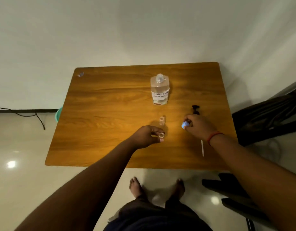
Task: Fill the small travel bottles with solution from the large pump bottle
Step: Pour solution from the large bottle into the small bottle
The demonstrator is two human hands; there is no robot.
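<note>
While the left hand (148, 135) pinches a small clear bottle (161, 135) by its neck, thumb on the near side and fingers curled on the far side, the bottle's mouth is open and faces up. It stands low over the table (97, 114), and I cannot tell if its base touches the wood. The right hand (198, 125) is closed around a blue cap (184, 125), held at the fingertips, well apart from the bottle. I judge the small bottle to be very light, thin plastic and a little slippery, so it will tip easily; the best hold is around the body, near the base, which leaves the mouth free. It looks empty (the glare makes this uncertain). Just behind it stands a second small clear bottle (162, 120), also open, and its content cannot be seen. Further back, near the middle of the table, stands the large bottle (159, 90), clear, with a paper label and pale liquid in it, much heavier and stable. Its top has no pump on it; a dark pump head (196, 109) lies beside the right hand, and a thin white tube (202, 148) lies near the right wrist.
</note>
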